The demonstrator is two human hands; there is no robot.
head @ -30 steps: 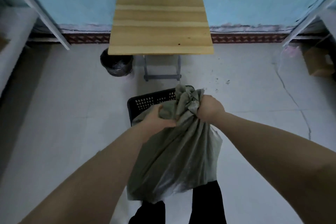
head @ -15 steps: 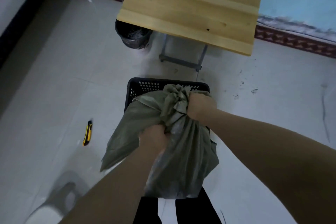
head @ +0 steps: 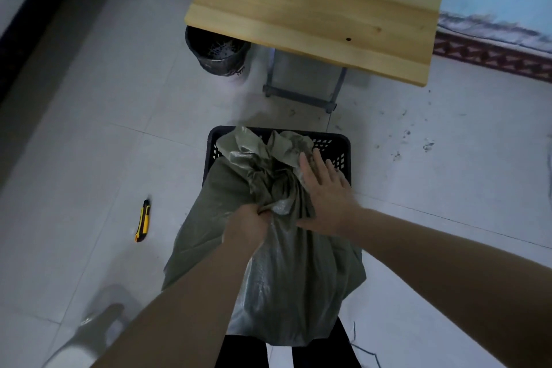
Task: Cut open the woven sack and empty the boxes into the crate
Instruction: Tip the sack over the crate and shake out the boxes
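Note:
A grey-green woven sack point(head: 286, 272) stands in front of me with its bunched, tied neck leaning over a black perforated crate point(head: 337, 143) on the floor. My left hand point(head: 248, 225) is clenched on a fold of the sack just below the neck. My right hand point(head: 327, 194) lies flat on the sack's right side with its fingers spread, gripping nothing. A yellow and black utility knife point(head: 142, 220) lies on the tiles to the left of the sack. No boxes are visible; the sack hides most of the crate's inside.
A wooden-topped folding table point(head: 316, 6) stands beyond the crate, with a black waste bin point(head: 216, 51) beside its left leg. Pale floor tiles surround the sack. My dark trouser legs point(head: 286, 352) show below the sack, and a light shoe point(head: 89, 334) is at the lower left.
My right hand has let go of the sack's neck and now rests flat and spread on its side. The sack's top has sunk over the crate. My view has moved closer.

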